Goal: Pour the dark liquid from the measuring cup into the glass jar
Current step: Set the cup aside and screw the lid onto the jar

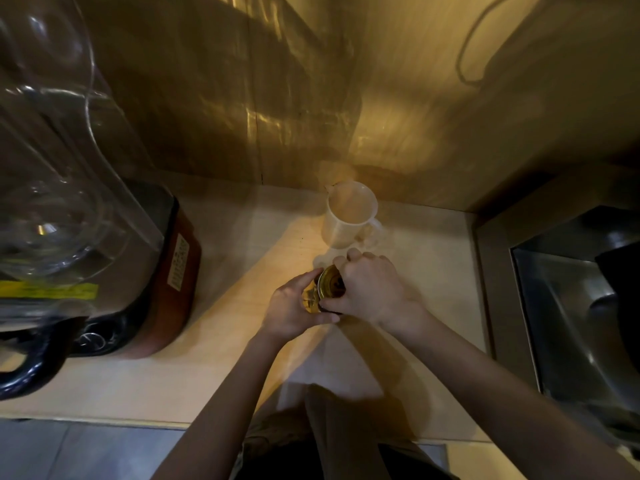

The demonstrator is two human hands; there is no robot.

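Glass jar (320, 292): near centre of counter (221, 341), left hand (294, 306) gripping its side, right hand (369, 289) clasped over the gold lid (330, 282); step judged lid-handling. Measuring cup (348, 216): just beyond, upright, apparently empty. Next: finish turning the lid.

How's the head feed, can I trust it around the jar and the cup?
Head view: dim amber light, wide-angle bending at the edges; both hands shade the small glass jar, its contents unreadable; the white plastic measuring cup is lit but soft; glare streaks the wall.
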